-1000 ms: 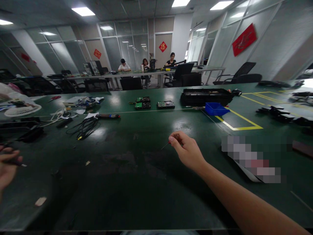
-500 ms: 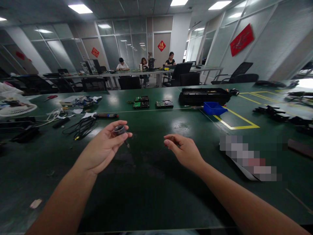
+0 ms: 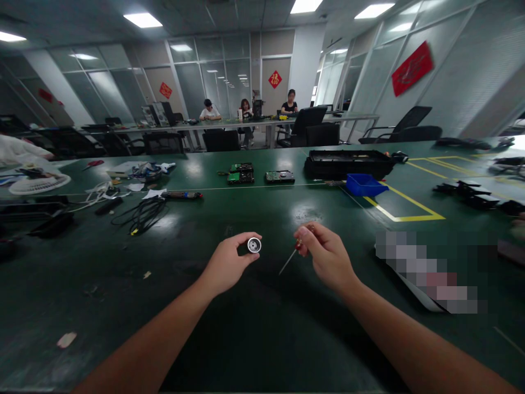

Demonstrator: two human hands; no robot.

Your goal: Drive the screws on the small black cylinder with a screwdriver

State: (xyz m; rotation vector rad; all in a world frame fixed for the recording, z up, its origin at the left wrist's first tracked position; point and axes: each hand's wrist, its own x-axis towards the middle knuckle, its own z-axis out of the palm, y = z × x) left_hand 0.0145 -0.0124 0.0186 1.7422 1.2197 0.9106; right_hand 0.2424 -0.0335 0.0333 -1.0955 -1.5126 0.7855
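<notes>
My left hand [image 3: 227, 262] is closed around a small round metal part [image 3: 254, 245], its silver face turned toward me. My right hand [image 3: 326, 254] pinches a thin screwdriver [image 3: 292, 257] with a reddish handle; its shaft slants down and left toward the part, the tip a short way off it. Both hands hover above the dark green table [image 3: 229, 328], close together near its middle.
Circuit boards [image 3: 241, 173] and a hard drive [image 3: 279, 176] lie further back, with a black case [image 3: 348, 162] and blue bin [image 3: 363, 184] to the right. Cables [image 3: 139, 214] and clutter sit left. A yellow taped square [image 3: 404, 205] marks the right. Three people sit at a far desk.
My left hand came in from the far left with the round part and now holds it beside the screwdriver. My right hand has shifted slightly right and angled the screwdriver toward the part.
</notes>
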